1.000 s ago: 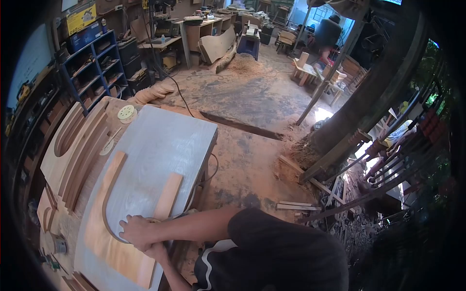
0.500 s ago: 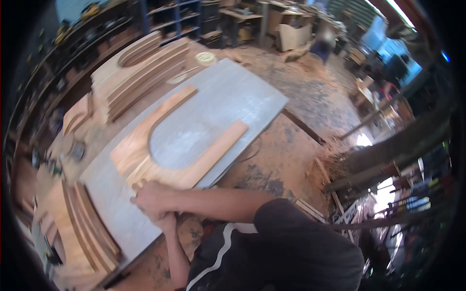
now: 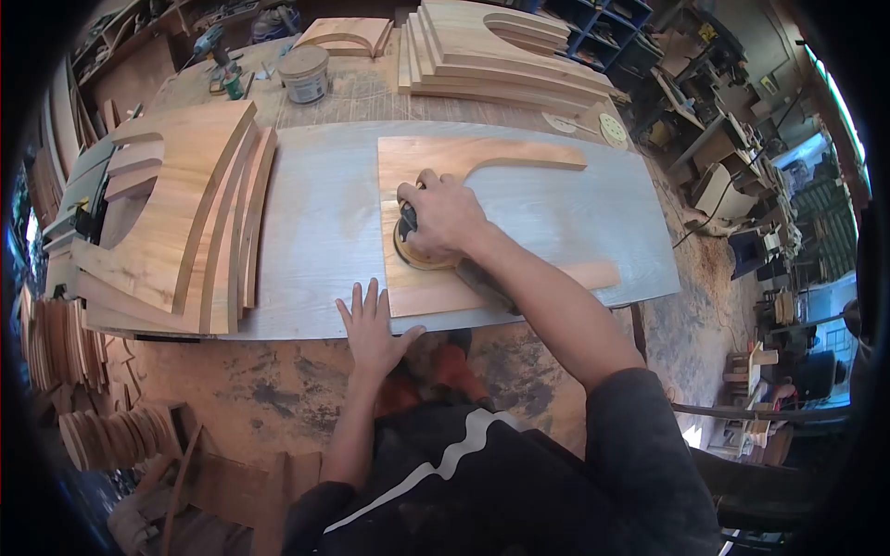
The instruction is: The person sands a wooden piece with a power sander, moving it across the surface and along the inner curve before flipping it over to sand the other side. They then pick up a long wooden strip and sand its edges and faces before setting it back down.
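My right hand point(image 3: 443, 218) grips a small round orbital sander point(image 3: 406, 224) from above. The sander rests on a U-shaped wooden panel point(image 3: 431, 294), near its solid left end; its underside is hidden. That panel lies flat on a large grey board point(image 3: 315, 195), its two arms pointing right. My left hand point(image 3: 373, 332) is open, fingers spread, at the board's near edge, just left of the panel's near corner. It holds nothing.
Left on the board stands a stack of curved wooden panels point(image 3: 199, 204). Behind are another stack point(image 3: 501, 69), a bucket point(image 3: 304, 74), a blue drill point(image 3: 209, 42) and a pale perforated disc point(image 3: 613, 130). Several cut wooden pieces point(image 3: 120, 438) sit at lower left; sawdust point(image 3: 714, 269) covers the floor.
My view has swung left and levelled over the board. My hands, close together at the panel's end before, are now apart, and the sander has come into sight under my right hand.
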### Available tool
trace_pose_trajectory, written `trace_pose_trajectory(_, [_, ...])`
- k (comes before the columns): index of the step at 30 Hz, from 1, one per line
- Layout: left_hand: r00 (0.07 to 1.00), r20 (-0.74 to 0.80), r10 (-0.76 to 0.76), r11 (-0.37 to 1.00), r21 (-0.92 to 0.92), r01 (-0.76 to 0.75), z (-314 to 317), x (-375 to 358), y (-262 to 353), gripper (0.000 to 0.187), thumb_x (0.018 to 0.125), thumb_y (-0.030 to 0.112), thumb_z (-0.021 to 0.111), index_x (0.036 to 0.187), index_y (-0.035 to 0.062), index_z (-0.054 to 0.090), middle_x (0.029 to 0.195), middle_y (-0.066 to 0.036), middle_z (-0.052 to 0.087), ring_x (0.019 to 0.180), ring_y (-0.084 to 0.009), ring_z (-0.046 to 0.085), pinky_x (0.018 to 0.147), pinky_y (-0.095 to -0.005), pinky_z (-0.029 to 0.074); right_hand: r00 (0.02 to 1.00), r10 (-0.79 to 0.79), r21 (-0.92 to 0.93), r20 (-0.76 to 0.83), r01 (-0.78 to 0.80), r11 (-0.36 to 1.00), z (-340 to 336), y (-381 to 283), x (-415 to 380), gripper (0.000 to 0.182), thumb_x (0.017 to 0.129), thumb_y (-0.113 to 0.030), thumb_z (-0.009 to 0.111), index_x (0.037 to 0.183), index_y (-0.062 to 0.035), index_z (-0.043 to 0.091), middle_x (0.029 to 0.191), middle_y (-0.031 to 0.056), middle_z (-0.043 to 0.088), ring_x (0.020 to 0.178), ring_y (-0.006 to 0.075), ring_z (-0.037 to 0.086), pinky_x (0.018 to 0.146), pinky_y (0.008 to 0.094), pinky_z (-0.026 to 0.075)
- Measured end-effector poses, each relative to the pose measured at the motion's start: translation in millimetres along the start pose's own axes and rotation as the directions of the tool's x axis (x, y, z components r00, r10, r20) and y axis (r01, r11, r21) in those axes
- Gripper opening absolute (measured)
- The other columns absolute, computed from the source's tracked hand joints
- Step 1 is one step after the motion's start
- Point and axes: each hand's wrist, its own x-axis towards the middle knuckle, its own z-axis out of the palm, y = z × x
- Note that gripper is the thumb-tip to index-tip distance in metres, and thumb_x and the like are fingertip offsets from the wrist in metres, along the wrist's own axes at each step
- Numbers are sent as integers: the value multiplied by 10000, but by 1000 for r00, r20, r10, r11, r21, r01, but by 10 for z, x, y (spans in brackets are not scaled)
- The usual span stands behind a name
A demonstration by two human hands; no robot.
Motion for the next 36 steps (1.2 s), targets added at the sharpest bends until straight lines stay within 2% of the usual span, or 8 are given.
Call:
trace_pose_trajectory(2, [993,-110,38,999,16,-36,98,-41,-67,749,881,539,819,1365,-17,688,1584,-192,561,1552,-516,370,1254,-789,112,1000,15,-23,5,-14,1000,33,-21,62,599,759,-305,804,1322,-137,686,1343,223,632,1184,442,668,951,545,611])
trace_pose_trajectory(5, [988,-153,23,995,98,-8,124,-120,-103,635,889,495,824,1329,49,725,1556,-163,592,1528,-493,418,1226,-823,124,997,-57,-18,-51,56,998,84,-236,-119,446,847,-244,733,1275,-122,714,1279,262,648,1140,455,673,868,546,621])
trace_pose_trajectory(8, [975,-218,41,993,120,-15,201,-139,-116,565,885,477,831,1294,97,751,1546,-137,606,1521,-475,432,1203,-845,133,998,-63,-6,16,63,998,158,-433,-251,543,771,-282,815,1277,-130,690,1312,227,630,1161,430,667,897,532,628])
trace_pose_trajectory(15, [966,-254,40,994,110,-12,271,-149,-147,543,863,474,847,1281,136,771,1561,-120,597,1521,-476,428,1199,-844,114,995,-84,-3,-49,84,996,206,-508,-98,500,780,-287,827,1236,-127,699,1276,225,621,1132,433,661,842,526,635])
trace_pose_trajectory(19, [959,-272,-77,990,94,106,295,-178,-58,514,858,484,844,1281,198,786,1640,-141,508,1565,-505,331,1182,-858,103,992,-121,-5,27,121,993,199,-690,-362,485,786,-291,826,1226,-130,699,1264,219,623,1129,424,661,836,518,631])
trace_pose_trajectory(23, [948,-296,-115,987,74,142,301,-205,-35,478,856,472,837,1275,246,794,1683,-172,441,1588,-530,266,1161,-877,100,991,-122,28,-52,124,992,250,-666,-239,426,811,-248,791,1207,-113,708,1246,234,622,1098,434,665,785,521,635])
trace_pose_trajectory(30, [940,-326,-103,987,86,139,419,-187,-87,518,861,512,817,1297,233,783,1666,-170,467,1588,-519,276,1185,-850,95,976,-213,37,-47,215,976,236,-838,-446,372,824,-207,769,1175,-97,718,1240,240,621,1051,434,672,720,499,645])
trace_pose_trajectory(36, [926,-371,-73,991,78,109,371,-207,-74,533,833,507,836,1288,235,786,1626,-157,520,1555,-495,337,1196,-825,106,993,-111,11,-46,111,994,191,-646,-87,478,798,-285,800,1233,-120,693,1242,235,634,1111,435,665,799,538,629])
